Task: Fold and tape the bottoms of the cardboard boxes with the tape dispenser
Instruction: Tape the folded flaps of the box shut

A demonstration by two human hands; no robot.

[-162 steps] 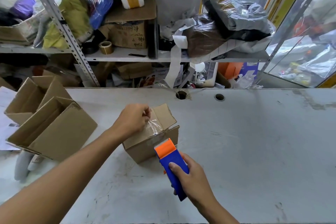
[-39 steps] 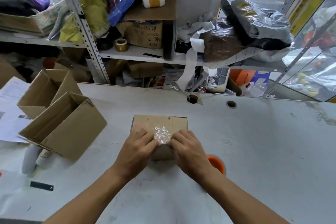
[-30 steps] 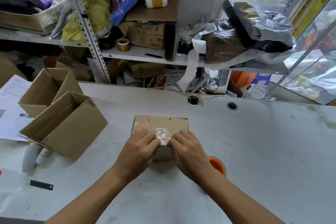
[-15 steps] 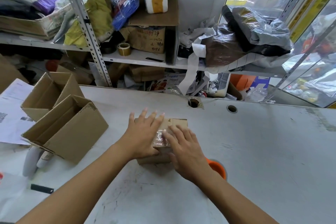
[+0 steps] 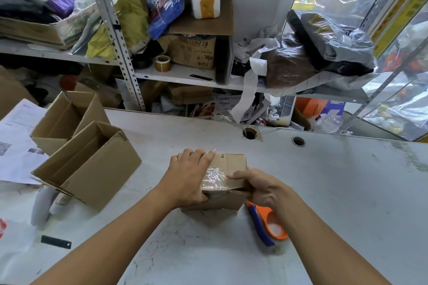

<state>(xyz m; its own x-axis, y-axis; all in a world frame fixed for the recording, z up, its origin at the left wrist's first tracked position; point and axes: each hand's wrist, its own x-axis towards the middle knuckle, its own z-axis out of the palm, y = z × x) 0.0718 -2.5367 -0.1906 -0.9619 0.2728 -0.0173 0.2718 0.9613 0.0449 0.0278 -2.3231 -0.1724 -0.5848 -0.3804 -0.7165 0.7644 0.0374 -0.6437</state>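
Observation:
A small cardboard box stands bottom-up in the middle of the grey table, with crinkled clear tape across its closed flaps. My left hand wraps over the box's left side, thumb on the near face. My right hand grips its right near corner, fingers on top. The blue and orange tape dispenser lies on the table just right of the box, partly under my right forearm.
Two open boxes lie on their sides at the left, beside printed papers. A black strip lies near the front left. Two cable holes sit at the table's back edge. Cluttered metal shelves stand behind.
My hands went from pressing flat on the tape to grasping the box by its two sides. The box's near edge has lifted slightly. The dispenser lies more exposed.

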